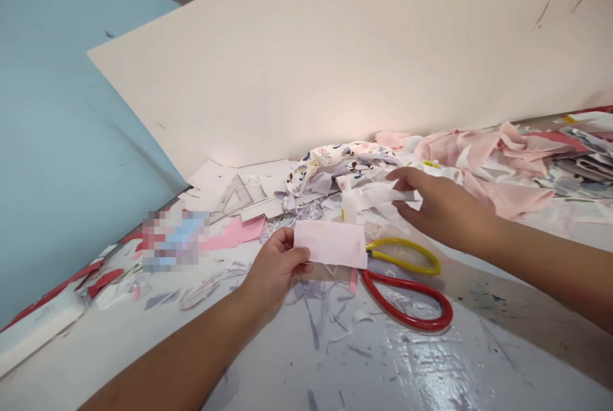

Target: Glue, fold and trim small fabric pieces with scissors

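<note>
My left hand (274,269) pinches the left edge of a small pale pink fabric rectangle (332,244) and holds it just above the table. My right hand (438,205) hovers past it with fingers stretched out, fingertips resting on a white fabric strip (383,195) among the scraps. Large scissors (407,283) with one yellow and one red handle loop lie on the table right below the pink piece, between my two hands.
A floral cloth (335,165) and a heap of pink fabric (493,156) lie at the back. A clear triangle ruler (234,195), white paper sheets and a pink sheet (239,232) lie left. Snippets litter the glossy table (431,366). A tall cream board (359,47) stands behind.
</note>
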`<action>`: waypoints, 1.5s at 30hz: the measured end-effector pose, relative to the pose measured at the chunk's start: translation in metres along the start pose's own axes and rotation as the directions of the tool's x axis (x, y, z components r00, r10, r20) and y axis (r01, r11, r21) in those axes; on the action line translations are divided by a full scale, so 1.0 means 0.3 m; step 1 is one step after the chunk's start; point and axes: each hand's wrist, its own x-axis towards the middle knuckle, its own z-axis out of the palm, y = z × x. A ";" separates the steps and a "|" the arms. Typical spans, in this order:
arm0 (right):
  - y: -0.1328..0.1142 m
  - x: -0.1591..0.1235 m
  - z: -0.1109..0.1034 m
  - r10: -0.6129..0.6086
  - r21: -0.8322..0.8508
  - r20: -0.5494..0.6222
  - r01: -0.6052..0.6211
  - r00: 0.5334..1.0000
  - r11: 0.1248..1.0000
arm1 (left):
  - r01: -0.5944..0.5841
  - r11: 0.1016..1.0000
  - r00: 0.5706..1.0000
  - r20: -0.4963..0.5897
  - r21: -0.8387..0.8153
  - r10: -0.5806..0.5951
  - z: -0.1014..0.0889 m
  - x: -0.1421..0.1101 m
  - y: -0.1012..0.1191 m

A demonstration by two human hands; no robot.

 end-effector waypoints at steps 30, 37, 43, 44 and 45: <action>-0.176 -0.154 0.052 -0.068 0.775 0.339 -0.237 0.938 0.586 | 0.138 0.986 0.982 0.144 -0.096 -0.124 0.077 -0.062 0.013; -0.150 -0.167 0.109 -0.059 0.707 0.320 -0.197 0.946 0.679 | 0.207 0.966 0.939 0.309 -0.154 -0.152 0.082 -0.077 0.013; -0.167 -0.175 0.092 -0.094 0.728 0.355 -0.212 0.930 0.652 | 0.215 0.952 0.924 0.361 -0.219 -0.126 0.081 -0.074 0.013; -0.171 -0.175 0.089 -0.110 0.761 0.368 -0.231 0.923 0.606 | 0.208 0.952 0.928 0.352 -0.225 -0.120 0.083 -0.075 0.014; -0.174 -0.174 0.087 -0.123 0.792 0.380 -0.254 0.917 0.555 | 0.202 0.953 0.930 0.350 -0.224 -0.115 0.084 -0.075 0.013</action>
